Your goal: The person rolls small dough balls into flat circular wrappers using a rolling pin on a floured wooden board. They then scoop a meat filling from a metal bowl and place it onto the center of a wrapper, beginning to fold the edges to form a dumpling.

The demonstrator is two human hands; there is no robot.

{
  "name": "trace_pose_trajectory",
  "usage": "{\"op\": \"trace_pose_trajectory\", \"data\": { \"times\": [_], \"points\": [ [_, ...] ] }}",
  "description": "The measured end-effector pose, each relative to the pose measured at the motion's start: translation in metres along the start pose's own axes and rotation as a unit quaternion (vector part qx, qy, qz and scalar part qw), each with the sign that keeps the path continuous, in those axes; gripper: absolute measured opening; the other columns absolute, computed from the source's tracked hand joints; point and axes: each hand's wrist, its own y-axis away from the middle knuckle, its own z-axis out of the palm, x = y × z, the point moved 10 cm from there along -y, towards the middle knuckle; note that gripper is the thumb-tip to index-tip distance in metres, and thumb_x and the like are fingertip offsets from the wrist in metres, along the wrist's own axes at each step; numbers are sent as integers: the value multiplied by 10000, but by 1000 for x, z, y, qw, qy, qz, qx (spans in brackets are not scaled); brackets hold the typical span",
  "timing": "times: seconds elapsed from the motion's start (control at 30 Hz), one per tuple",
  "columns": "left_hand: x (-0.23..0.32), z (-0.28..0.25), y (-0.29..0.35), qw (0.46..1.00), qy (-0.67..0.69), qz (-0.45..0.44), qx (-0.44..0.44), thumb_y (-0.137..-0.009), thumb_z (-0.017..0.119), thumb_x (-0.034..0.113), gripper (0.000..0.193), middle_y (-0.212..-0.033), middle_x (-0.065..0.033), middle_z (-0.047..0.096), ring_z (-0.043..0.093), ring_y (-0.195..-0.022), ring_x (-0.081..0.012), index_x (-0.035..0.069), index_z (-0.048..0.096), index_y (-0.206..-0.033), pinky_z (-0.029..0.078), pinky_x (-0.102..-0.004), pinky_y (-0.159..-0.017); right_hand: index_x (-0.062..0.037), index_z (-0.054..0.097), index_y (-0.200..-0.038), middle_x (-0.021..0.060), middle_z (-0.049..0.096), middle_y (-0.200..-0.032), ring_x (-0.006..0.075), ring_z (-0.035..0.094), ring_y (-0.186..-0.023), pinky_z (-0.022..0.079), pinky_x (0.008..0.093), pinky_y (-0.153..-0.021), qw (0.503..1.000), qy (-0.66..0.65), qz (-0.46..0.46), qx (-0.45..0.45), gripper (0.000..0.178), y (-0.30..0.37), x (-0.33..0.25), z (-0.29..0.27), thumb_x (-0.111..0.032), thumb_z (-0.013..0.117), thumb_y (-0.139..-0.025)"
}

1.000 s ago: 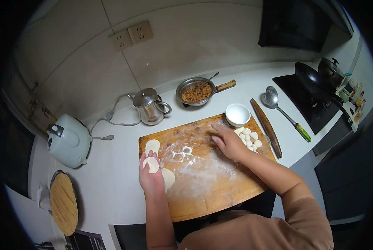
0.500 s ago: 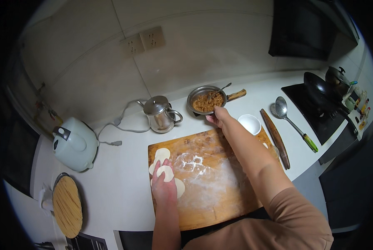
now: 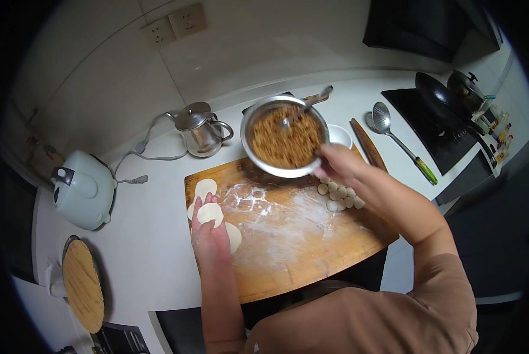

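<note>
My left hand [image 3: 212,241] is closed on a round white dough wrapper [image 3: 210,215], thumb on its face and fingers behind. More wrappers lie around it on the floured wooden board [image 3: 276,265], one [image 3: 206,187] beyond the hand and one [image 3: 234,238] to its right. My right hand [image 3: 340,163] grips the near right rim of a metal bowl [image 3: 289,173], held up over the board's far edge and blurred by motion. Brown minced filling [image 3: 285,138] fills it, with a metal spoon [image 3: 304,108] standing in. Several small dough pieces [image 3: 340,196] lie near my right forearm.
Behind the board stand a steel kettle [image 3: 201,133] and a white bowl [image 3: 339,137], partly hidden. To the right lie a rolling pin [image 3: 368,144], a slotted ladle [image 3: 388,124] and a stove [image 3: 433,127] with a wok. A white appliance [image 3: 84,189] and round slatted tray [image 3: 82,286] are at left.
My right hand has lifted the bowl of filling off its place at the back and brought it nearer, over the board. Dough pieces under the arm now show. My left hand keeps its wrapper.
</note>
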Motion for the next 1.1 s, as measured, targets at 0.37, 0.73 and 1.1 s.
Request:
{"op": "trace_pose_trajectory", "data": {
  "times": [0.37,0.73,1.1],
  "points": [
    [-19,24,20,997,-49,-52,-30,-989,332,-55,491,-1511,-256,339,381,-1402,-289,-90,258,-1474,365,-372,-1142,54,568,-1125,143,681,-883,190,685,-690,614,314,-640,975,134,137,-114,282,146,131,-65,-166,456,-987],
    [-42,11,68,992,-56,-117,3,-1050,390,125,431,-1412,-228,454,499,-1274,-305,-16,334,-1454,453,-370,-1040,3,675,-1001,80,681,-765,138,640,-680,529,283,-628,834,535,-118,-70,390,121,63,-84,-362,538,-1009],
    [-60,43,77,988,-44,-135,-54,-984,464,37,492,-1374,-230,463,534,-1212,-301,6,319,-1453,470,-398,-1040,-73,692,-1066,21,675,-959,112,637,-829,508,249,-750,878,286,-252,-290,190,102,14,2,-132,721,-889]
  ]
}}
